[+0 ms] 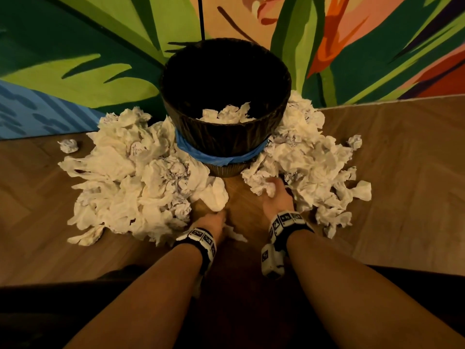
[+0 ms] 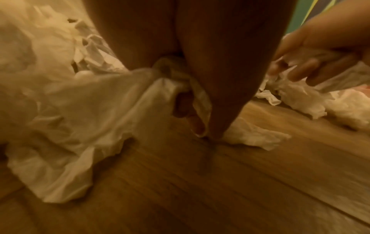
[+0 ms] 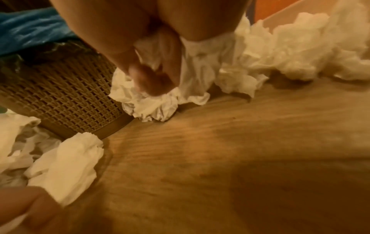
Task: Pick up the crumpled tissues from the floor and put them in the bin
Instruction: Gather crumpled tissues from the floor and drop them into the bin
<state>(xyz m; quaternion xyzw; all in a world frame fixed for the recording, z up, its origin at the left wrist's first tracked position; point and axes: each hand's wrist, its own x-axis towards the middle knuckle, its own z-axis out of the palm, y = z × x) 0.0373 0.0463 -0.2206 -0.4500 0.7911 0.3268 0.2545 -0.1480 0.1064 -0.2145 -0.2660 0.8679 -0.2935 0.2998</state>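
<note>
A dark woven bin [image 1: 226, 137] with a black liner and a blue bag band stands against the wall, a few tissues [image 1: 226, 113] inside. Crumpled white tissues lie heaped on the floor left [image 1: 130, 177] and right [image 1: 314, 162] of it. My left hand [image 1: 214, 219] is low at the left heap's near edge, fingers curled round a tissue [image 2: 160, 95]. My right hand [image 1: 275, 195] reaches into the right heap near the bin's base and grips a crumpled tissue [image 3: 152, 107]. In the left wrist view my right hand [image 2: 312, 63] shows at the upper right with tissue in it.
Wooden floor [image 1: 239, 197] shows between the two heaps in front of the bin. A stray tissue ball [image 1: 69, 146] lies far left and another [image 1: 354, 142] far right. A painted wall [image 1: 100, 71] with leaves rises directly behind the bin.
</note>
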